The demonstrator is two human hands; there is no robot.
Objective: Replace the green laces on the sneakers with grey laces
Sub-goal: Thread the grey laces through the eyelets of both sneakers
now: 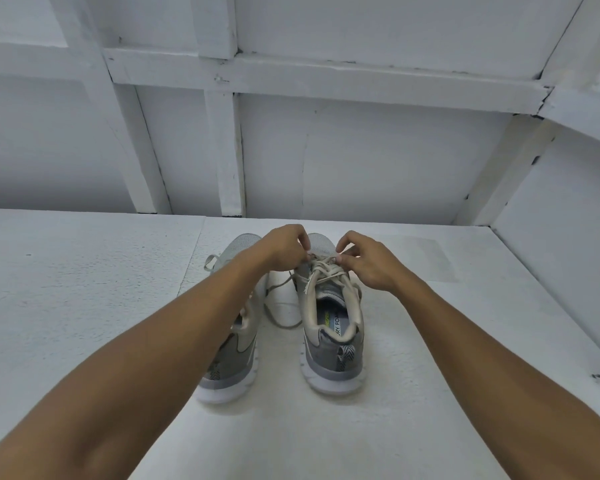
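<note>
Two grey sneakers stand side by side on a white surface, heels toward me. The right sneaker (329, 341) carries a pale lace (326, 270) crossed over its tongue. My left hand (284, 249) and my right hand (364, 261) meet above its front eyelets, each pinching the lace near the toe end. The left sneaker (232, 362) is partly hidden under my left forearm. A loose pale grey lace (279, 315) trails on the surface between the two shoes, with a loop (210, 261) showing left of the left sneaker's toe.
The white tabletop (84, 306) stretches left and right of the shoes. A white panelled wall (326, 150) rises just behind them, and an angled white wall (551, 237) closes in on the right side.
</note>
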